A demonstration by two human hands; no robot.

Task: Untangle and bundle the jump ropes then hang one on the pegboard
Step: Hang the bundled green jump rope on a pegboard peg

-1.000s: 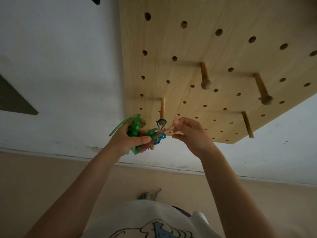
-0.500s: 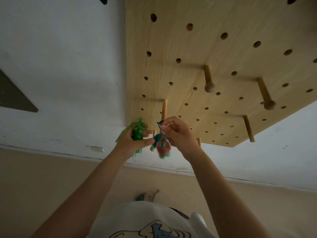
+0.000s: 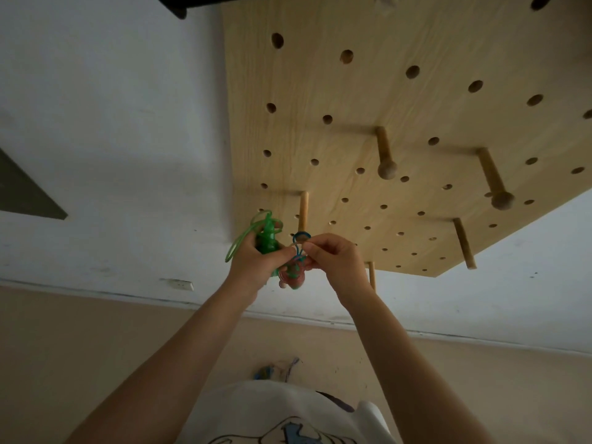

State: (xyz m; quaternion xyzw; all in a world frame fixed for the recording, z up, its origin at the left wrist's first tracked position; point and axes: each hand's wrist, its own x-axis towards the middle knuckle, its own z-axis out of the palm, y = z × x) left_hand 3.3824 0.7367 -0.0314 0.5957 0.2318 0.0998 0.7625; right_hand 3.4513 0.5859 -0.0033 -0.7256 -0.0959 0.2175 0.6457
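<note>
Left grip: the left hand (image 3: 256,264) is curled tight round a green rope (image 3: 267,240) bundle; green loops stick out above and to the left of the fist.
Right grip: the right hand (image 3: 336,261) has thumb and forefinger pinched narrow on a thin blue loop (image 3: 301,236); the other fingers are curled in.
Pink bundle: a pink rope (image 3: 293,277) bundle hangs between the two hands, below the blue loop; it touches both hands, but which one bears it I cannot tell.
Blue loop: its top sits right at the tip of the nearest peg (image 3: 303,211); whether it is over the peg or just in front of it I cannot tell.
Pegboard: the pegboard (image 3: 352,100) is a pale wood panel full of holes, on a white wall (image 3: 112,123); the hands are at its lower left corner.
Edges: the board's left edge runs just above the left hand; its lower edge slants past the right wrist.
Other pegs: two knobbed pegs and two plain ones stand to the right, well apart from the hands; a short one pokes out just behind the right wrist.
Open room: bare wall lies left of the board and below it.
Floor: a small tangle of rope (image 3: 278,371) lies on the floor (image 3: 96,347) near the shirt (image 3: 272,418).
</note>
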